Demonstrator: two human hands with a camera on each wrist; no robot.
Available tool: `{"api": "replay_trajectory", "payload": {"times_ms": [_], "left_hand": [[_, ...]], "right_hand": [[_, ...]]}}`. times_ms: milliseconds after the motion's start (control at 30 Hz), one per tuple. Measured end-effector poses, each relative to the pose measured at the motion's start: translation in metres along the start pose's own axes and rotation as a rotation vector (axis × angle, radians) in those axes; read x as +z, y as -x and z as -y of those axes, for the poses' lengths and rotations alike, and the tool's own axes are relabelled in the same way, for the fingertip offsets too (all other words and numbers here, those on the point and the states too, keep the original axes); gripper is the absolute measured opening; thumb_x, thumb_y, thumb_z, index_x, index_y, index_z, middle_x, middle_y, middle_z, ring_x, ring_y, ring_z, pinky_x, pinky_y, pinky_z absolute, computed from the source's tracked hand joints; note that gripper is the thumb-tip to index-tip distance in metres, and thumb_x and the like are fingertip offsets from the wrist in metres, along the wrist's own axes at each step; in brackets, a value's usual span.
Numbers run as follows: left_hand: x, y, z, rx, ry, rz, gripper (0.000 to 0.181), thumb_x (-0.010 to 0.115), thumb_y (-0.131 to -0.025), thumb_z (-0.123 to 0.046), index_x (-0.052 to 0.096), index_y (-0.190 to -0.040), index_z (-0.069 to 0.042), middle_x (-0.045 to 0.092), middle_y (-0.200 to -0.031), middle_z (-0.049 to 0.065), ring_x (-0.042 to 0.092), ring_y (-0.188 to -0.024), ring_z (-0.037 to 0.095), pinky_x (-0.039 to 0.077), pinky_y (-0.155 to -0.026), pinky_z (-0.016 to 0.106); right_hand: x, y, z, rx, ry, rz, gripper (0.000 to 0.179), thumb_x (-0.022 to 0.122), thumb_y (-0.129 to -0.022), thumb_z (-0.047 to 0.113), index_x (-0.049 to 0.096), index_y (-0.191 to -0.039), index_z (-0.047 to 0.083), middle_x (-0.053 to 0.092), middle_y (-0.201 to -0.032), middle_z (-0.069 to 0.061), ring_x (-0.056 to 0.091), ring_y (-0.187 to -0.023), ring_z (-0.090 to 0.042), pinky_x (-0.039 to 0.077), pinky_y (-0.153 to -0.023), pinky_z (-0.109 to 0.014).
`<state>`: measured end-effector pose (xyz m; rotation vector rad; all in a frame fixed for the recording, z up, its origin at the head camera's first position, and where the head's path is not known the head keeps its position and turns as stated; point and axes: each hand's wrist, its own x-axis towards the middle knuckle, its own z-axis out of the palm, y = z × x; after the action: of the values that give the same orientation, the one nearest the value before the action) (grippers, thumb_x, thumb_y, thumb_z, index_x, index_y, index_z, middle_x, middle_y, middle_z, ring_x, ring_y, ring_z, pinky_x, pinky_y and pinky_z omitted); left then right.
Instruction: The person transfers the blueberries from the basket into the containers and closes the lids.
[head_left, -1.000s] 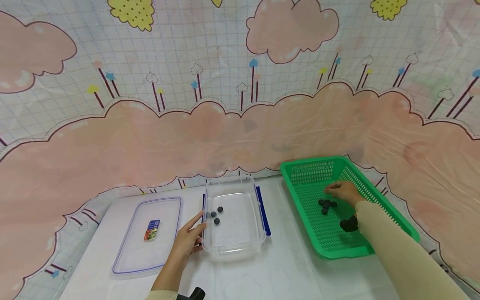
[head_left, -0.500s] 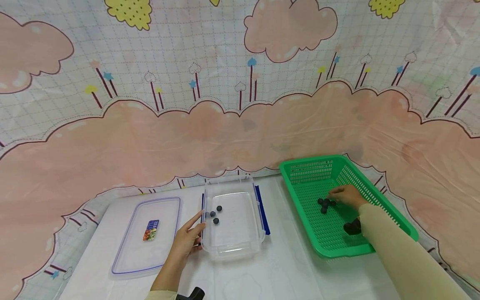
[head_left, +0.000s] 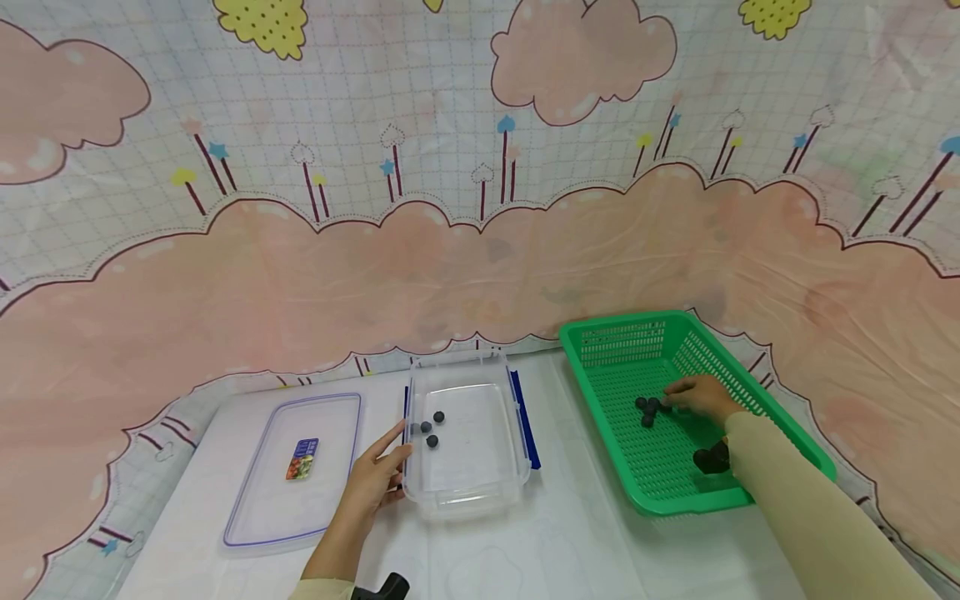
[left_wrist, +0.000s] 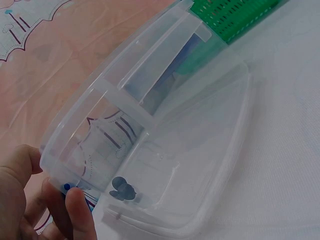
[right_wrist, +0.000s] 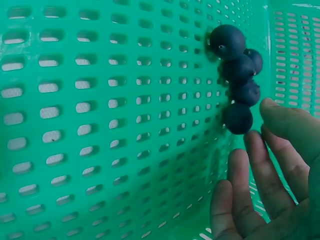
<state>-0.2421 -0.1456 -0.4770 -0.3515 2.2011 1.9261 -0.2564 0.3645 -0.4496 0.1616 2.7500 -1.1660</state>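
My left hand [head_left: 369,482] holds the left side of a clear plastic food container [head_left: 472,492]. In the left wrist view its thumb is against the rim and its fingers bend beside the blue side latch. Several blueberries [head_left: 432,442] lie inside the container near that side. Over on the right, my right hand [head_left: 699,395] reaches into a green perforated basket [head_left: 652,498]. A cluster of blueberries [right_wrist: 238,68] sits on the basket's floor. The thumb and forefinger are spread apart right at the nearest blueberry [right_wrist: 239,118], with nothing gripped between them.
A clear lid [head_left: 262,508] with a blue edge and a colourful label lies left of the container. Blue latches [head_left: 527,421] stick out along the container's sides. Behind the white table [head_left: 570,533] hangs a cloud-patterned cloth [head_left: 420,275].
My right hand has come down and slightly right, to the right side of the blueberry cluster in the basket. My left hand and the container have stayed in place.
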Motion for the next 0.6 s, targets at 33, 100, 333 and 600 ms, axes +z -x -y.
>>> {"api": "replay_trajectory", "payload": {"times_ms": [33, 100, 333, 600], "left_hand": [[0.0000, -0.0002, 0.0001, 0.001, 0.001, 0.000, 0.054, 0.064, -0.094, -0.024, 0.049, -0.146, -0.027, 0.051, -0.077, -0.001, 0.044, -0.059, 0.007, 0.051, -0.055, 0.025], [0.0000, -0.0003, 0.0003, 0.003, 0.003, 0.001, 0.054, 0.064, -0.095, -0.024, 0.049, -0.146, -0.026, 0.050, -0.076, -0.002, 0.044, -0.059, 0.007, 0.051, -0.055, 0.024], [0.0001, 0.0000, 0.0004, 0.005, 0.012, 0.002, 0.053, 0.063, -0.095, -0.023, 0.049, -0.146, -0.026, 0.049, -0.074, -0.002, 0.043, -0.059, 0.007, 0.050, -0.054, 0.024], [0.0000, 0.0003, -0.0005, -0.004, 0.010, -0.004, 0.053, 0.063, -0.095, -0.023, 0.050, -0.146, -0.025, 0.050, -0.077, -0.001, 0.044, -0.058, 0.008, 0.051, -0.055, 0.025]], "right_hand": [[0.0001, -0.0004, -0.0005, 0.003, 0.001, -0.001, 0.040, 0.063, -0.095, 0.014, 0.059, -0.125, -0.013, 0.056, -0.126, -0.034, 0.060, -0.108, -0.047, 0.049, -0.092, -0.056], [0.0008, -0.0016, -0.0020, 0.014, 0.004, -0.003, 0.040, 0.065, -0.093, 0.014, 0.060, -0.124, -0.011, 0.057, -0.124, -0.033, 0.060, -0.107, -0.045, 0.050, -0.090, -0.054], [0.0035, -0.0026, -0.0022, 0.036, 0.023, -0.004, 0.039, 0.068, -0.090, 0.013, 0.063, -0.122, -0.010, 0.060, -0.122, -0.032, 0.059, -0.107, -0.045, 0.050, -0.089, -0.055], [0.0059, -0.0060, -0.0060, 0.033, 0.022, -0.011, 0.037, 0.071, -0.088, 0.012, 0.066, -0.118, -0.008, 0.062, -0.120, -0.030, 0.058, -0.108, -0.046, 0.050, -0.089, -0.055]]}}
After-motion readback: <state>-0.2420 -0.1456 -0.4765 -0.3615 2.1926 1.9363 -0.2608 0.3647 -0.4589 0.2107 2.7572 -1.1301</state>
